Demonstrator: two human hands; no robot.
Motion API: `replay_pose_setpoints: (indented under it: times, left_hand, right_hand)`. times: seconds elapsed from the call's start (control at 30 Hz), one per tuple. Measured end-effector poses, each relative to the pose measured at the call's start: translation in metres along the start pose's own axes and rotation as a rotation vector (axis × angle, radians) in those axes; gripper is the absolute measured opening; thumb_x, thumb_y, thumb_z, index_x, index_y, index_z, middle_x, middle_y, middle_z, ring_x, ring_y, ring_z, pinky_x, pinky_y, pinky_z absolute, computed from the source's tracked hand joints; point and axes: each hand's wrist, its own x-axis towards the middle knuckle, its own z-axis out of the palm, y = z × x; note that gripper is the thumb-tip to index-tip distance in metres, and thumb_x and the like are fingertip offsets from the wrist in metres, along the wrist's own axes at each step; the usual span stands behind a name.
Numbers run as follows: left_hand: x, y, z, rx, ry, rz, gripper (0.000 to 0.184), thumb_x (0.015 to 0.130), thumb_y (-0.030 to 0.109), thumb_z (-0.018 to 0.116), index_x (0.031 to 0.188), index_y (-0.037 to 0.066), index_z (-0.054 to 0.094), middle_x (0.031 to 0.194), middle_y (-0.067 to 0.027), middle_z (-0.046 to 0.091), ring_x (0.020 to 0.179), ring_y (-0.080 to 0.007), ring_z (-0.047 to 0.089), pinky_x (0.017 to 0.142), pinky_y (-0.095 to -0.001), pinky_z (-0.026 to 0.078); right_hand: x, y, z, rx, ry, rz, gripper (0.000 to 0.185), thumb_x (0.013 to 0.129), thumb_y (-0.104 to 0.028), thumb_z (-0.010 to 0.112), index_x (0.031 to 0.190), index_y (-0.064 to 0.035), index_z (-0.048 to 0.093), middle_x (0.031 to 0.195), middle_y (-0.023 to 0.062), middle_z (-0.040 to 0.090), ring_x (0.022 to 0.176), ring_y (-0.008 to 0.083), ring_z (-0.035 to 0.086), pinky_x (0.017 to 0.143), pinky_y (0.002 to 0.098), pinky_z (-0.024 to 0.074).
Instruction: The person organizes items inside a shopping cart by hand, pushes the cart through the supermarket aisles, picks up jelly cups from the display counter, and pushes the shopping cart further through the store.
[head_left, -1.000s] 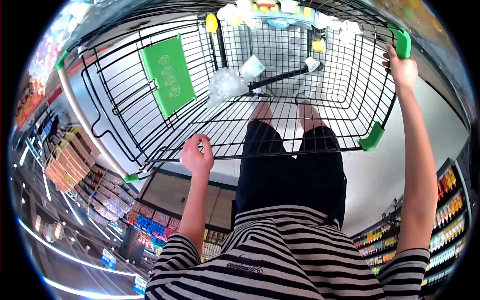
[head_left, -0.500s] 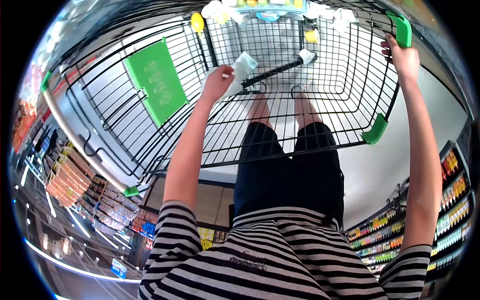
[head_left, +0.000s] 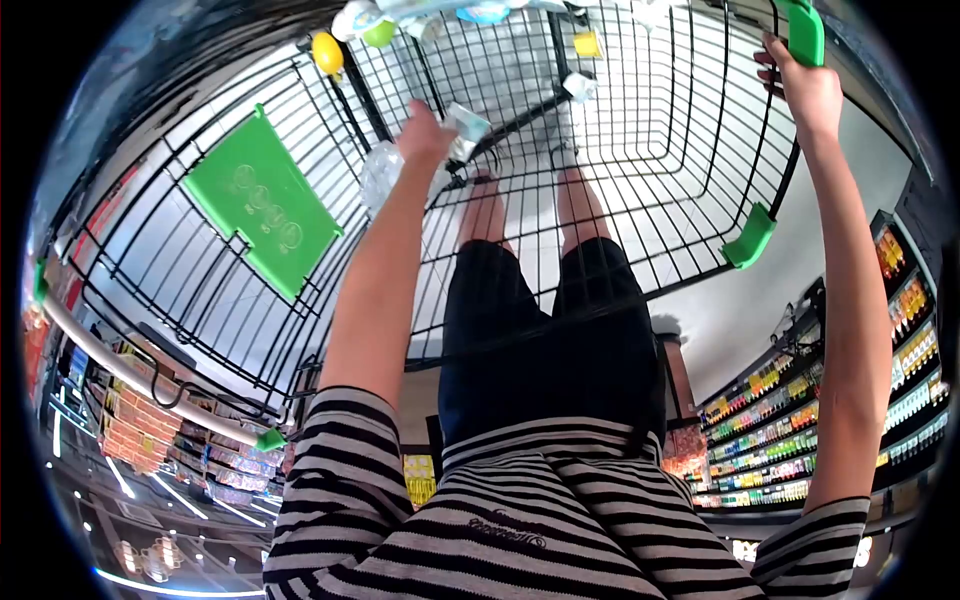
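Reaching into the cart (head_left: 180,405) looks like the step in hand. Bag (head_left: 380,175) is just right of the green panel (head_left: 262,205), packet (head_left: 470,125) farther right, right beside the left hand (head_left: 425,135). Can't tell if hand and packet touch, or if that hand holds anything; fingers partly hidden. Right hand (head_left: 812,100), far right of the panel, is wrapped around the cart edge by a green corner cap (head_left: 805,35). To do it well: hold that edge so the cart doesn't roll, take the packet by one edge, keep the forearm off the bag so it doesn't snag on the wires. Vs a second ago: left hand was at the near rim, below right of the panel; now it's past the bag. Right hand still by the cap. Panel sits lower and farther left in view.
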Motion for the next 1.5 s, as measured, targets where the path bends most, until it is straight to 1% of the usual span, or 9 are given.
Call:
replay_pose_setpoints:
  times: [0.17,0.23,0.33,0.37,0.5,0.77,1.07,1.4,1.5]
  left_hand:
    - [0.021,-0.022,-0.015,-0.456,0.040,0.283,0.046,0.077,0.025,0.076,0.112,0.001,0.061,0.087,-0.0119,0.071,0.079,-0.0255,0.068,0.078,-0.0358,0.054]
    - [0.005,0.000,-0.049,-0.879,-0.162,0.391,0.046,0.081,0.024,0.076,0.116,0.000,0.059,0.091,-0.0087,0.070,0.080,-0.0189,0.065,0.076,-0.0328,0.052]
    - [-0.018,0.030,-0.089,-0.785,-0.229,0.461,0.047,0.086,0.024,0.076,0.122,-0.001,0.058,0.103,-0.0069,0.068,0.087,-0.0138,0.063,0.080,-0.0279,0.050]
    - [-0.022,0.040,-0.102,-0.605,-0.152,0.424,0.040,0.087,0.020,0.073,0.118,-0.001,0.058,0.105,-0.0075,0.067,0.091,-0.0143,0.064,0.081,-0.0272,0.050]
    - [-0.025,0.083,-0.131,-1.308,-0.156,0.070,0.044,0.089,0.029,0.070,0.121,0.003,0.054,0.111,-0.0099,0.065,0.097,-0.0192,0.066,0.080,-0.0300,0.052]
    - [0.002,0.140,-0.099,-1.669,-0.145,0.087,0.032,0.102,0.027,0.049,0.121,0.002,0.053,0.111,-0.0107,0.066,0.097,-0.0194,0.064,0.077,-0.0337,0.050]
    - [0.006,0.110,-0.079,-1.512,-0.064,0.232,0.025,0.101,0.027,0.055,0.099,0.002,0.058,0.099,-0.0081,0.073,0.082,-0.0139,0.068,0.073,-0.0254,0.052]
    - [0.011,0.100,-0.052,-1.525,-0.051,0.122,0.020,0.098,0.013,0.056,0.113,0.000,0.060,0.101,-0.0103,0.070,0.087,-0.0182,0.068,0.081,-0.0312,0.056]
    - [0.005,0.090,-0.060,-1.155,-0.263,0.107,0.023,0.097,0.014,0.055,0.115,0.000,0.059,0.103,-0.0112,0.071,0.087,-0.0195,0.070,0.077,-0.0310,0.057]
  right_hand:
    - [-0.006,-0.011,-0.003,-0.094,-0.017,0.032,0.032,0.086,-0.034,0.072,0.094,-0.0028,0.075,0.084,0.0033,0.075,0.069,0.0092,0.070,0.066,0.0239,0.0567]
    - [-0.005,-0.011,-0.003,-0.067,-0.013,0.036,0.031,0.086,-0.033,0.073,0.092,-0.0027,0.075,0.083,0.0032,0.075,0.069,0.0089,0.070,0.065,0.0240,0.0564]
    - [-0.003,-0.008,-0.001,-0.096,0.004,0.029,0.031,0.086,-0.033,0.073,0.091,-0.0027,0.075,0.082,0.0033,0.075,0.068,0.0088,0.069,0.065,0.0243,0.0562]
    - [-0.002,-0.007,-0.003,-0.117,0.014,0.022,0.030,0.086,-0.033,0.073,0.091,-0.0027,0.075,0.082,0.0034,0.075,0.068,0.0088,0.069,0.065,0.0245,0.0562]
    - [-0.007,-0.009,-0.002,-0.035,0.019,0.016,0.030,0.086,-0.037,0.070,0.085,-0.0076,0.077,0.075,-0.0008,0.074,0.067,0.0068,0.071,0.067,0.0231,0.0548]
    - [-0.010,-0.017,-0.006,-0.106,0.015,-0.009,0.033,0.085,-0.034,0.073,0.084,-0.0012,0.075,0.079,0.0032,0.075,0.067,0.0084,0.070,0.065,0.0247,0.0571]
    - [-0.013,-0.022,-0.008,-0.078,-0.016,0.016,0.033,0.087,-0.036,0.067,0.084,-0.0029,0.073,0.077,0.0031,0.075,0.069,0.0106,0.073,0.071,0.0253,0.0566]
    - [-0.013,-0.022,-0.010,-0.131,-0.036,0.037,0.035,0.086,-0.038,0.066,0.085,-0.0037,0.074,0.078,0.0034,0.075,0.071,0.0117,0.073,0.075,0.0259,0.0559]
    - [-0.011,-0.019,-0.007,-0.094,-0.013,0.040,0.036,0.086,-0.038,0.066,0.085,-0.0031,0.074,0.078,0.0034,0.075,0.071,0.0113,0.073,0.075,0.0261,0.0560]
